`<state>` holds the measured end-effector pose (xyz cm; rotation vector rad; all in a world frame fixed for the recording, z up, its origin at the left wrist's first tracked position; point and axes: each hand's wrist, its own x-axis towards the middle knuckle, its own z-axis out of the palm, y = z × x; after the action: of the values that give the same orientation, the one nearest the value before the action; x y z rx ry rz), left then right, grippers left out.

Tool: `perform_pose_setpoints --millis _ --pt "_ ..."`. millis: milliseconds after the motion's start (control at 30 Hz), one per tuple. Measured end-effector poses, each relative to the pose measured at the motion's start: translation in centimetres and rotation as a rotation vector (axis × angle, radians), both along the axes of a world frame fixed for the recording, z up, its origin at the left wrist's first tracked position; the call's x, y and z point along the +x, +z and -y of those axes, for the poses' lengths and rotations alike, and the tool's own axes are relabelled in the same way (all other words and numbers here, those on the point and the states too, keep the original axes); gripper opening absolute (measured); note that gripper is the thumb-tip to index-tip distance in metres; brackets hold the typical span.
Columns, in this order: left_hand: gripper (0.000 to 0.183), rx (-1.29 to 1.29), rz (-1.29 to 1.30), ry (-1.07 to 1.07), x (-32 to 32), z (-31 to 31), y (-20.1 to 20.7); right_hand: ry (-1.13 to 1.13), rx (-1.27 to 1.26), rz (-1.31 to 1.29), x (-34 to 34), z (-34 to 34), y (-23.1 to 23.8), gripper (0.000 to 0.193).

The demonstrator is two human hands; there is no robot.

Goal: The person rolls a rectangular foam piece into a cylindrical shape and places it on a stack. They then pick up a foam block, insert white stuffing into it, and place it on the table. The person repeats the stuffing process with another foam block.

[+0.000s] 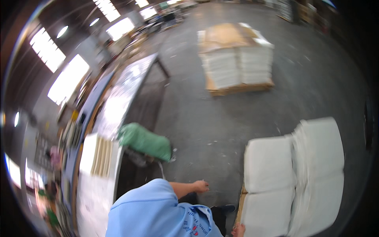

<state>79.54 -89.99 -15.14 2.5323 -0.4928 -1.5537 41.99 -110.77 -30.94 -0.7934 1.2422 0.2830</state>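
Where the light-blue shirt (154,209) bulges up from the lower edge, its cloth smooth and its chest bearing a small print, both bare hands show at the right of it. Right hand (239,230): partly cut off by the lower edge, at the near left side of a white stack (270,164); whether it is clamped on anything, cannot tell. Left hand (201,186): held out over the floor, seemingly loosely curled, well apart from the stack; blur leaves its grip uncertain.

White stack stands at lower right. Long axis, as far as shown, runs from the lower edge up the picture, tipping slightly rightward at the far end. Two columns side by side, the right one taller, each split crosswise by a seam; soft, matte tops, rounded corners, layered sides. Brown edging shows low along its left side.

To the left, a long table (89,197) with a pale, glossy top; on it, a row of tan, ridged strips (102,157). Beside it, a plump green sack (145,141), wrinkled, lying lengthwise toward lower right.

Farther off, a second stack (221,69): white layered sides, flat brown sheet on top, brown base, boxy. Grey floor (189,106), scuffed and flecked with scraps. Beyond, at upper left, bright windows (69,79).
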Motion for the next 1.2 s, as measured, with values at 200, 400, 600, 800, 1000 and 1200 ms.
perform_pose_setpoints --millis 200,400,600,800,1000,1200 --pt "0.054 -0.172 0.167 0.583 3.6 -18.2 4.2 0.399 -0.293 0.076 14.1 -0.9 5.7 0.033" --pt "0.043 -0.162 0.22 0.884 1.6 -36.5 4.3 0.905 -0.335 0.112 32.2 -10.0 10.2 0.031" --pt "0.038 -0.02 0.371 1.372 -0.6 -51.7 5.8 1.303 -0.347 0.147 45.8 -20.9 12.2 0.03" --pt "0.029 -0.297 0.37 2.169 -2.4 -57.7 6.1 1.622 -0.381 0.301 59.3 -30.6 12.5 0.028" --pt "0.035 -0.381 0.143 2.28 -3.4 -58.6 6.6 1.606 -0.567 0.499 74.8 -46.7 13.2 0.023" --pt "0.042 -0.408 0.264 2.713 -3.3 -61.2 7.6 1.944 -0.556 1.272 83.9 -77.0 18.9 0.017"
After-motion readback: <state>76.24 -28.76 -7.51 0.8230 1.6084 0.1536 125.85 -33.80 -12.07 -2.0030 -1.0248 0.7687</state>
